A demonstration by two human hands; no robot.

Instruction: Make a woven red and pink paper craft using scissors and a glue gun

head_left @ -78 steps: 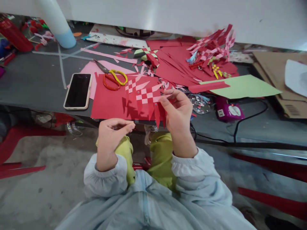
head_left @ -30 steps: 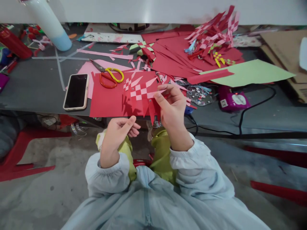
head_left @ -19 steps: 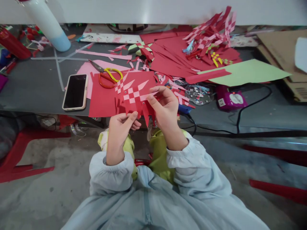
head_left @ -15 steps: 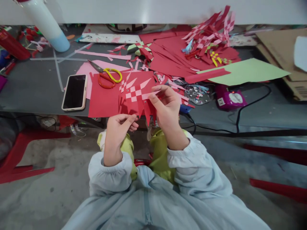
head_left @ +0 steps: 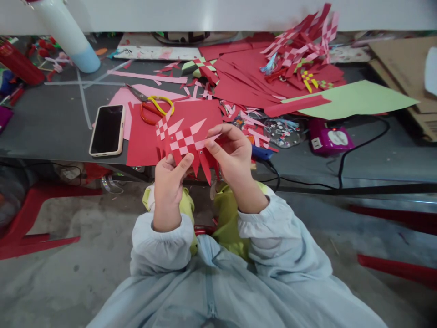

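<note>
A red and pink woven paper piece (head_left: 184, 141) with a checkered body and pointed strips is held up over the table's front edge. My right hand (head_left: 234, 152) pinches one of its pink strips between thumb and fingers. My left hand (head_left: 171, 180) grips its lower left part, thumb on top. Behind the piece lies a red paper sheet (head_left: 139, 141), with scissors (head_left: 152, 109) with one yellow and one red handle resting on its upper edge.
A phone (head_left: 107, 130) lies left of the red sheet. At the back left stands a white and blue bottle (head_left: 68, 38). Paper scraps, red sheets (head_left: 239, 77) and green paper (head_left: 365, 100) spread rightward. A purple device (head_left: 329, 138) with a black cable sits at right.
My left hand has moved up and taken hold of the woven piece; before, it was below it with thumb and finger together. The piece and my right hand have shifted slightly left.
</note>
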